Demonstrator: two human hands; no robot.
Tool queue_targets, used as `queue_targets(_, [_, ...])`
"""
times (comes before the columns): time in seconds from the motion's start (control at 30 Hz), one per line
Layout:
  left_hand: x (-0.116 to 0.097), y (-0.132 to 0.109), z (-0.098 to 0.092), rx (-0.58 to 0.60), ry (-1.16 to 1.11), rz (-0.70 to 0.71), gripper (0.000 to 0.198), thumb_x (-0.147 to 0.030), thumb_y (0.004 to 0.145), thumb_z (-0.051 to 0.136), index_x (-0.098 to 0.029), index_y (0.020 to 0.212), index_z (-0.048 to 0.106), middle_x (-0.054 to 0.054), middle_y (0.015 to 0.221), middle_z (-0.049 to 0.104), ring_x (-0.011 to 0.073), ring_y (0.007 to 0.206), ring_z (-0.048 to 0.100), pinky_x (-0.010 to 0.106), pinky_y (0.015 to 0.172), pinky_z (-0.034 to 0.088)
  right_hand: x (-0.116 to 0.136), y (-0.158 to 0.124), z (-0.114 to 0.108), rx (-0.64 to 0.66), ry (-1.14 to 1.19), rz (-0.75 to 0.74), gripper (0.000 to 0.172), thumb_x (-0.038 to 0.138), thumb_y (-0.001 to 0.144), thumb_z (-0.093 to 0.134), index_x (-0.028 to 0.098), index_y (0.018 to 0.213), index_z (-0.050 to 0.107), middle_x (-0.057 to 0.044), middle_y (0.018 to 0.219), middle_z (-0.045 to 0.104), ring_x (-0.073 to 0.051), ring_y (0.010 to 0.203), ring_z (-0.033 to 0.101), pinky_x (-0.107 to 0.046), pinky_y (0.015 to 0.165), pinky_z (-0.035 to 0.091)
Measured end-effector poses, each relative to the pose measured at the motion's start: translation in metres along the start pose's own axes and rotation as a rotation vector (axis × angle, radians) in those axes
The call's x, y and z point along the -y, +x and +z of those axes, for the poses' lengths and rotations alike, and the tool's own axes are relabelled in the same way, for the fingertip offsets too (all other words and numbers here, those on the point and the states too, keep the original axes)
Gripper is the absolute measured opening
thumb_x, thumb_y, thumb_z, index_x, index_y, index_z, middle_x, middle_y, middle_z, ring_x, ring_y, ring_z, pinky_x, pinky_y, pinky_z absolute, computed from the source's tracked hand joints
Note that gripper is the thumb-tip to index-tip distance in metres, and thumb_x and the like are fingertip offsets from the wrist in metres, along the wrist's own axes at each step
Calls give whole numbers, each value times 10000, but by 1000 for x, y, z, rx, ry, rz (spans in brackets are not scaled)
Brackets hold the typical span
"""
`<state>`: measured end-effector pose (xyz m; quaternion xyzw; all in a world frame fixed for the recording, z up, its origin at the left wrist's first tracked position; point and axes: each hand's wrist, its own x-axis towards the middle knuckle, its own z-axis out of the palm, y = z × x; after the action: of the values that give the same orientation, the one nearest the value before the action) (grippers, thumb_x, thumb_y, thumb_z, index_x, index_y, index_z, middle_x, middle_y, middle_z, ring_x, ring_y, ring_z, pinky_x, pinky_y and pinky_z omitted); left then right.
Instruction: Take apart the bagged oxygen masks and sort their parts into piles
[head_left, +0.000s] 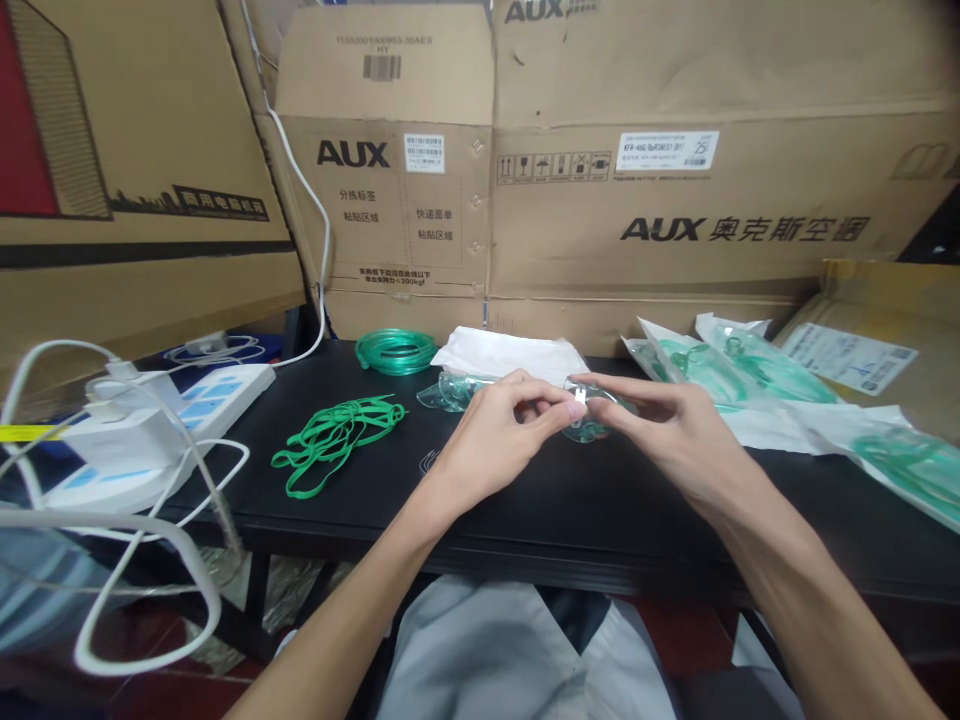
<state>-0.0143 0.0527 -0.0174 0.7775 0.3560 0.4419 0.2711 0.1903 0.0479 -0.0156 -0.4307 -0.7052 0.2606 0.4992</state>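
Note:
Both my hands meet over the middle of the black table [540,500]. My left hand [499,430] and my right hand [660,425] pinch a small silvery strip [579,395] on a clear green-tinted face mask [592,420] between thumbs and forefingers. Part of the mask is hidden under my fingers. Another clear mask piece [446,392] lies just behind my left hand. A bunch of green elastic straps [334,440] lies to the left, and a coil of green tubing [395,350] sits behind it.
A white pouch [510,352] lies behind my hands. Several sealed mask packages [757,375] spread over the right of the table. A white power strip [161,425] with cables sits at the left edge. Cardboard boxes [675,200] wall the back.

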Motion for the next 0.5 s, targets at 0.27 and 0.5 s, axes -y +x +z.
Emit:
queue_targets(0.27, [-2, -2, -8, -14, 105, 152, 289, -340, 953, 706, -259, 1229, 686, 9, 1262, 673, 134, 880, 633, 255, 790, 491, 3, 1, 0, 113, -112, 122, 366, 452, 927, 661, 201, 1157, 796, -52, 987, 798, -152, 566, 655, -320, 626, 573])
queue_targets(0.5, [0, -2, -15, 112, 261, 280, 288, -291, 939, 738, -230, 1219, 722, 3, 1270, 728, 176, 1180, 648, 280, 1040, 453, 1, 2, -3, 135, -134, 96, 369, 506, 925, 677, 221, 1145, 760, -37, 1024, 762, -125, 586, 614, -280, 590, 551])
